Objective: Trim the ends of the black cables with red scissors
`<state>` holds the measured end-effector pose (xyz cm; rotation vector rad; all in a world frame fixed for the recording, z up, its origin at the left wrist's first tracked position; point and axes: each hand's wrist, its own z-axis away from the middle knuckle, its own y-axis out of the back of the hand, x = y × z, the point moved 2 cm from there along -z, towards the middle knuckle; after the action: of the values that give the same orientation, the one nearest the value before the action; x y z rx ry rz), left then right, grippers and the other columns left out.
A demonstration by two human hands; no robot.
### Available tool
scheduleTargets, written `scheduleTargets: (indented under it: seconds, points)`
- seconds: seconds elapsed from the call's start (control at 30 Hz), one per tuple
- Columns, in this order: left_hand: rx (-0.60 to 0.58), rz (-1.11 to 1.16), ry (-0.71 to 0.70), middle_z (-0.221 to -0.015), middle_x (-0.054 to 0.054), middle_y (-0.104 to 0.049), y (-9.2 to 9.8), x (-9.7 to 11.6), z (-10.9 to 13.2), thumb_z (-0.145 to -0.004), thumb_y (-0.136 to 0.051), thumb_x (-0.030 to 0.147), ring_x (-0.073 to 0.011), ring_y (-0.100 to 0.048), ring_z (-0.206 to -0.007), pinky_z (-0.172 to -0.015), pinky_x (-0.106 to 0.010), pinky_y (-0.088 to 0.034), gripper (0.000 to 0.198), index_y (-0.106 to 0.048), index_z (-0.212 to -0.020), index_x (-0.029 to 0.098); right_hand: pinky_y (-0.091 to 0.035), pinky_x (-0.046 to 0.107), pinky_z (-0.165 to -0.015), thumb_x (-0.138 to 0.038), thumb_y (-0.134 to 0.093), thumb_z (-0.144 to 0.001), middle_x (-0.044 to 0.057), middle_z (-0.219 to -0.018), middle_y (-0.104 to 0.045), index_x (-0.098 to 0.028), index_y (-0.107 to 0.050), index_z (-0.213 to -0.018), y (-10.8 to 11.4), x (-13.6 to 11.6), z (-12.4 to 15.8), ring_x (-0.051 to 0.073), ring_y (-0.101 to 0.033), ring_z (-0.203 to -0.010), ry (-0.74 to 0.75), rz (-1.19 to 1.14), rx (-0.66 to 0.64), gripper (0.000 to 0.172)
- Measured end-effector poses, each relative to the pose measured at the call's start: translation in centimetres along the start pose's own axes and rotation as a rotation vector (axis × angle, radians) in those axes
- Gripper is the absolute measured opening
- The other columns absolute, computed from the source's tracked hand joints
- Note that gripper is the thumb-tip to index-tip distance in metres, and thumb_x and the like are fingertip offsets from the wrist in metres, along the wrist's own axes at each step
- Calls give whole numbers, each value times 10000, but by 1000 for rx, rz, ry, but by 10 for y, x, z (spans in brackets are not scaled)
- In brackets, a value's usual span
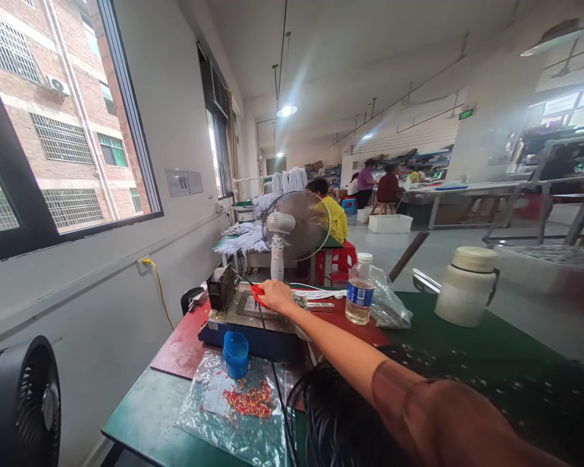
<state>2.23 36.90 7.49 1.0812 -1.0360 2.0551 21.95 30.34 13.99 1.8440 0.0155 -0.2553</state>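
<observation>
My right arm reaches in from the lower right, and my right hand [275, 296] is closed around a small red-handled tool [257, 294]; its exact kind is too small to tell. The hand is above a blue-bodied machine with a metal top plate [238, 312]. A thin black cable [274, 370] runs from near the hand down toward the bottom edge. In front of the machine, a blue cup [236, 354] rests on a clear plastic bag [214, 431], beside a scatter of small red and yellow pieces [250, 399]. My left hand is out of sight.
A small black fan [221, 288] stands on the machine's left, and a white pedestal fan [278, 224] behind it. A water bottle [360, 292] and a cream flask [467, 285] stand to the right. Black strands [340, 415] cover the lower middle. Several people work farther back.
</observation>
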Motion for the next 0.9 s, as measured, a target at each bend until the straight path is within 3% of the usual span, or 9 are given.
scheduleTargets:
  seconds: [0.1, 0.4, 0.53, 0.67, 0.77, 0.9]
  points:
    - [-33, 7, 1, -824, 6, -661, -2, 6, 12, -769, -248, 541, -315, -608, -838, -472, -311, -492, 543, -531, -1121, 240, -376, 231, -565, -474, -377, -809, 89, -810, -672, -225, -679, -832, 0, 0, 0, 212, -621, -776, 3, -4, -4, 392]
    - [-117, -2, 13, -745, -2, -655, 10, 6, 32, -775, -383, 424, -276, -611, -795, -457, -284, -467, 372, -590, -1025, 241, -344, 225, -556, -425, -398, -810, 76, -784, -668, -233, -679, -826, -1, 2, -1, 192, -611, -739, 33, -3, 9, 341]
    - [-145, -9, 7, -686, 22, -650, 2, 11, 29, -727, -469, 443, -286, -616, -758, -422, -284, -445, 354, -596, -1018, 285, -325, 222, -544, -441, -395, -812, 65, -768, -663, -234, -677, -814, -2, 2, -1, 180, -601, -717, 60, -3, 16, 349]
    - [-153, -19, -4, -798, 0, -681, 2, 13, 20, -675, -545, 444, -243, -616, -746, -409, -280, -456, 428, -545, -1084, 317, -307, 222, -531, -429, -408, -809, 57, -750, -658, -228, -671, -781, -3, 1, -1, 173, -592, -698, 76, 1, 18, 332]
    - [-128, -41, 4, -791, 39, -671, 11, 11, 11, -704, -506, 444, -290, -614, -807, -429, -289, -457, 364, -562, -1048, 340, -293, 222, -520, -405, -421, -803, 56, -742, -655, -221, -667, -763, -2, 1, -1, 171, -588, -689, 80, 5, 19, 310]
    - [-50, -70, 18, -830, 25, -669, 15, 5, 3, -728, -409, 519, -292, -614, -826, -446, -307, -480, 440, -498, -1125, 351, -280, 220, -512, -401, -436, -794, 54, -736, -652, -221, -664, -763, -2, 1, -1, 169, -581, -682, 81, 7, 19, 292]
